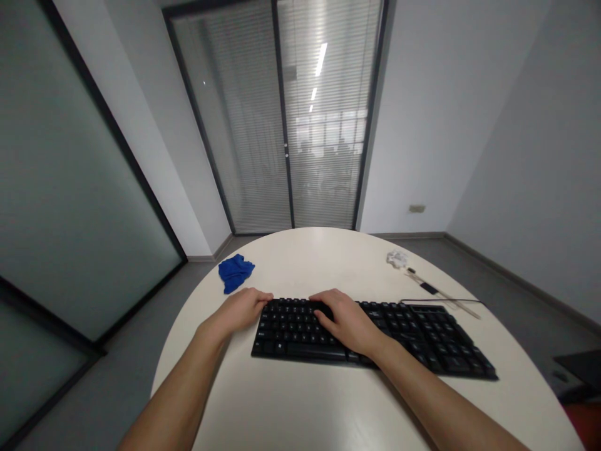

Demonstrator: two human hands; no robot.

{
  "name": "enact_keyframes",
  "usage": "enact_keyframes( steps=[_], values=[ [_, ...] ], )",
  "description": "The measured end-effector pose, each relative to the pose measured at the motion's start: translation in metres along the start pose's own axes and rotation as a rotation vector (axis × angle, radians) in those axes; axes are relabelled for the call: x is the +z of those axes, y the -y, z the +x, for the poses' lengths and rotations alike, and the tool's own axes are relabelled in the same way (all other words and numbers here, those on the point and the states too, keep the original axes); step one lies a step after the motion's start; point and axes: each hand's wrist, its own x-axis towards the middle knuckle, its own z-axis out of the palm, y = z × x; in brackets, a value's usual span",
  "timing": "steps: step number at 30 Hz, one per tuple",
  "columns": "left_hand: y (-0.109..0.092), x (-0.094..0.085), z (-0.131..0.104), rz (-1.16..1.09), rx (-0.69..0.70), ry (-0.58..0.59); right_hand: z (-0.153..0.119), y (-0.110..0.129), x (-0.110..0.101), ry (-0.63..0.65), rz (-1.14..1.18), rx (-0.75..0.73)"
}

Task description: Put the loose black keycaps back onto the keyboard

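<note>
A black keyboard (305, 354) lies on the round cream table (282, 401), its long side facing me. At its back left corner is my left hand (241, 308), with the fingers and thumb closed on the edge. My right hand (345, 319) lies across the middle keys, palm down. Its fingers reach to the top row and the thumb is held apart from them. Some keys are hidden beneath this hand and forearm. A thin black cable (441, 300) runs along the table behind the keyboard's right part.
A crumpled blue cloth (235, 272) lies at the table's left edge. Toward the right edge are a crumpled whitish wad (397, 259) and thin pale sticks (453, 299) with a dark band (428, 288). Beyond the table stands a glass partition with blinds (323, 156).
</note>
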Motion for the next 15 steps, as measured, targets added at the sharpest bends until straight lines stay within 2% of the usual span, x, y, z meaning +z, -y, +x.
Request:
enact_keyframes(
  steps=[3, 5, 7, 10, 15],
  values=[
    [0.000, -0.003, -0.001, -0.056, 0.079, 0.152, -0.001, 0.000, 0.000, 0.003, -0.001, 0.000],
    [0.003, -0.004, -0.001, -0.097, 0.119, 0.176, -0.001, 0.000, 0.000, 0.005, 0.000, -0.002],
    [0.008, -0.003, 0.001, -0.160, 0.147, 0.165, -0.001, 0.000, -0.001, 0.004, 0.002, -0.005],
    [0.015, 0.000, 0.005, -0.238, 0.107, 0.114, -0.001, 0.001, -0.002, 0.005, 0.004, -0.007],
    [0.018, 0.002, 0.010, -0.194, 0.052, 0.033, 0.000, 0.002, -0.002, 0.004, 0.004, 0.004]
  ],
)
